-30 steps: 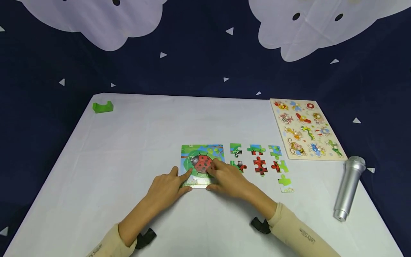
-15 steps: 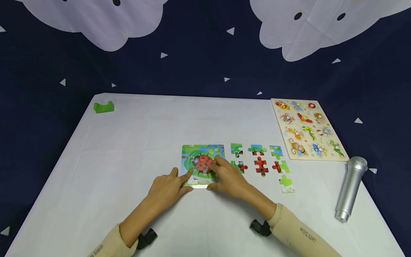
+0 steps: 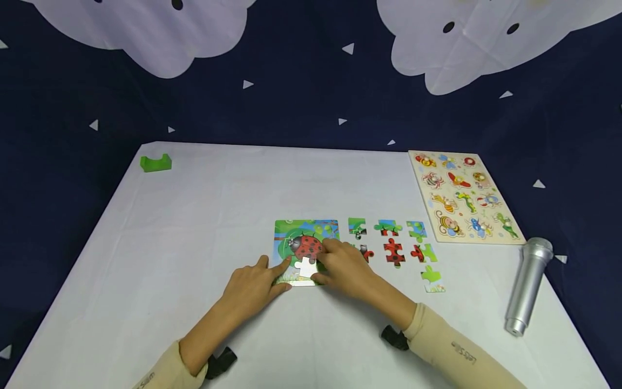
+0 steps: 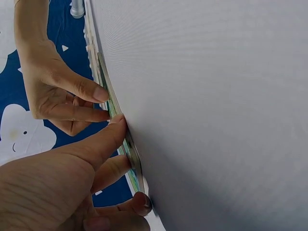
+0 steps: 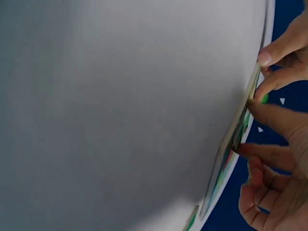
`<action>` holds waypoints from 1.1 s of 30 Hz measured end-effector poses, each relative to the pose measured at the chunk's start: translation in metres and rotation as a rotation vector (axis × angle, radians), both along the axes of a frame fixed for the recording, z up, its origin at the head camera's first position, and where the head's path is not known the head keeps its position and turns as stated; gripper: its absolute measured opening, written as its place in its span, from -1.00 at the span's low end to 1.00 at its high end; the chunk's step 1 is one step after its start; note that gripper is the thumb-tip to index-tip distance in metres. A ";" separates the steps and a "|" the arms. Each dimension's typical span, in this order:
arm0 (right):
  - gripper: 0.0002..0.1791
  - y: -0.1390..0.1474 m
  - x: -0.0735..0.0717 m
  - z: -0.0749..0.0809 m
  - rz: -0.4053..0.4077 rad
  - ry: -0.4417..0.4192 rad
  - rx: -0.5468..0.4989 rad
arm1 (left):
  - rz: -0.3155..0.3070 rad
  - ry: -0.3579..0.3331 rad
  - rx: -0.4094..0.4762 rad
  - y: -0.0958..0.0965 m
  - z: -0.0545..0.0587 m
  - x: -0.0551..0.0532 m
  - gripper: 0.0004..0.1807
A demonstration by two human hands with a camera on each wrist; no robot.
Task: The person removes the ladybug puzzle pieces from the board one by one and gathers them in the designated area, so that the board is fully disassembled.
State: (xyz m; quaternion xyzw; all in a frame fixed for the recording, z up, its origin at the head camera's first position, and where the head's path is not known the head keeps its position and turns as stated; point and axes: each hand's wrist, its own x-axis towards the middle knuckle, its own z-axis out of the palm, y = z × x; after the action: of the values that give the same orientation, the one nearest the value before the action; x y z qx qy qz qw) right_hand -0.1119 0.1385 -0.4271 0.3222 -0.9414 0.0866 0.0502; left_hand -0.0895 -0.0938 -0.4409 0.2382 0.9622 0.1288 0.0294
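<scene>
A square ladybug jigsaw puzzle (image 3: 284,232) lies flat before me, a white gap showing in its lower middle. My left hand (image 3: 250,289) steadies its near-left corner, index finger on the picture and thumb at the near edge. Over the lower right part, my right hand (image 3: 347,270) pinches a mostly hidden puzzle piece between thumb and index finger beside the gap. In the right wrist view, the right thumb and index finger (image 5: 264,151) stand at the board's surface with a dark sliver between them.
Several loose puzzle pieces (image 3: 394,253) lie right of the board. Beyond them are a wooden insect peg board (image 3: 461,213) and a silver microphone (image 3: 527,289). A green bracket-shaped block (image 3: 156,163) stands at the table's far left corner.
A piece has come out of the puzzle's lower middle, baring a white gap, and has shifted rightward under my right hand. The left hand stays in place.
</scene>
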 end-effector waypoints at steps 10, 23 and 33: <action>-0.69 -0.002 -0.004 0.006 0.021 -0.013 0.049 | -0.012 0.014 -0.002 0.000 0.001 0.001 -0.42; -0.69 0.017 -0.018 0.005 0.161 -0.026 0.019 | -0.015 0.001 0.006 0.000 0.000 0.000 -0.42; -0.61 0.079 -0.004 0.014 0.122 -0.099 -0.039 | 0.000 -0.027 0.025 -0.001 -0.001 -0.002 -0.40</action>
State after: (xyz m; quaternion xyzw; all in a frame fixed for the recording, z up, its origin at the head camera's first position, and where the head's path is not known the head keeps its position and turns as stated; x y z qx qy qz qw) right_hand -0.1160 0.2175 -0.4134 0.3732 -0.9195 0.1236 0.0047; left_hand -0.0919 -0.0946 -0.4422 0.2368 0.9601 0.1439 0.0393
